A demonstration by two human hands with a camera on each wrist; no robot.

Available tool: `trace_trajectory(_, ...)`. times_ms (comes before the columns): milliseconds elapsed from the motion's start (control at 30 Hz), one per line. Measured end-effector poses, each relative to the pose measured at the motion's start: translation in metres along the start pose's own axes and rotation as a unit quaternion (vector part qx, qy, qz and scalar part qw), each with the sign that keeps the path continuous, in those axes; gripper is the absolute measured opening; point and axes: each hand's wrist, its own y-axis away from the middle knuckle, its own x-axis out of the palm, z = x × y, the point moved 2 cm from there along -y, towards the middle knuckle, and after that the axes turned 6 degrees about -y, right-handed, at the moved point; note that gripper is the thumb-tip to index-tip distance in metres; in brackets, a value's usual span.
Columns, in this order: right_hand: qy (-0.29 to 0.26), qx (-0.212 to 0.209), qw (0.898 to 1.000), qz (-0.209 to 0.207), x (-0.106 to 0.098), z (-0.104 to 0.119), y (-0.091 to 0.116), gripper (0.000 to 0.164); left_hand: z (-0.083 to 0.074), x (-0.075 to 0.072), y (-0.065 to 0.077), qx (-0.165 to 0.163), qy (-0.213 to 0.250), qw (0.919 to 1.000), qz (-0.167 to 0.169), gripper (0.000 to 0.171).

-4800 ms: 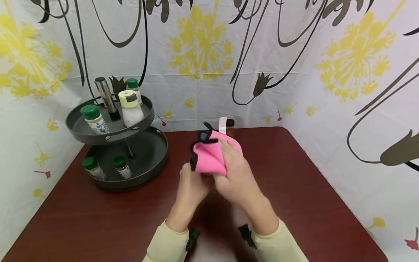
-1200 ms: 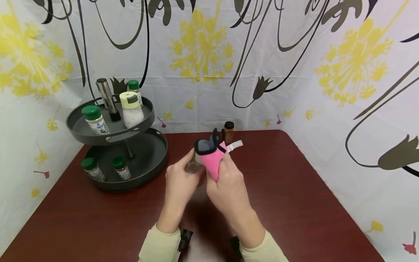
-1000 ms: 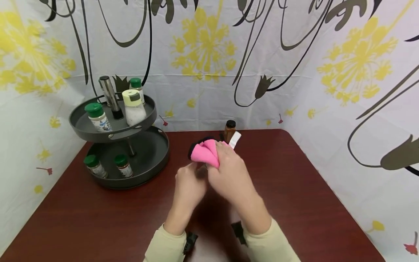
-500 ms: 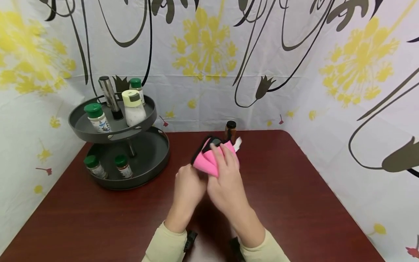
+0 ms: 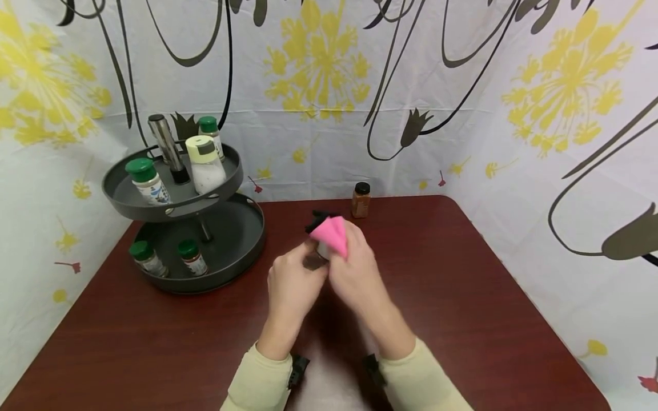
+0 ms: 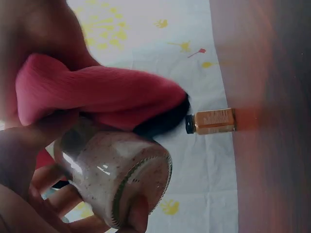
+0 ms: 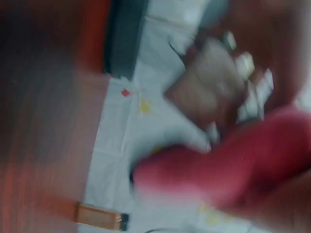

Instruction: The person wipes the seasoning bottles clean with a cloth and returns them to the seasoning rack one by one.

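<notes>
Near the middle of the head view, my left hand (image 5: 290,285) grips a small glass jar (image 6: 126,170) with pale, speckled contents. The jar is tilted, and the left wrist view shows its ridged base. My right hand (image 5: 357,279) holds a pink cloth (image 5: 333,234) with black edging, folded against the jar's upper end, so the jar's top is hidden. Both hands are close together above the table. In the blurred right wrist view, the cloth (image 7: 194,174) lies beside the jar (image 7: 209,82).
A dark two-tier round rack (image 5: 231,245) stands at the left. It carries green-capped spice jars (image 5: 149,181), a pale-capped shaker (image 5: 205,171) and a metal cylinder (image 5: 167,145). A black-capped spice bottle (image 5: 361,202) stands near the back edge of the reddish-brown table (image 5: 462,319).
The cloth has shifted and folded over repeatedly around the jar as my right hand turned. More of the jar shows between the hands than half a second ago.
</notes>
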Motion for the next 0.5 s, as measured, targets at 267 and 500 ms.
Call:
trace_trajectory(267,0.171,-0.113,0.978,-0.026,-0.003,0.027,0.004,0.044,-0.005,0.001,0.007,0.09,-0.023,0.9957,0.001,0.008)
trace_trajectory(500,-0.07,0.094,0.991,0.057,-0.028,0.008,-0.021,0.028,-0.011,-0.004,0.012,0.055,0.063,0.9965,0.003,0.044)
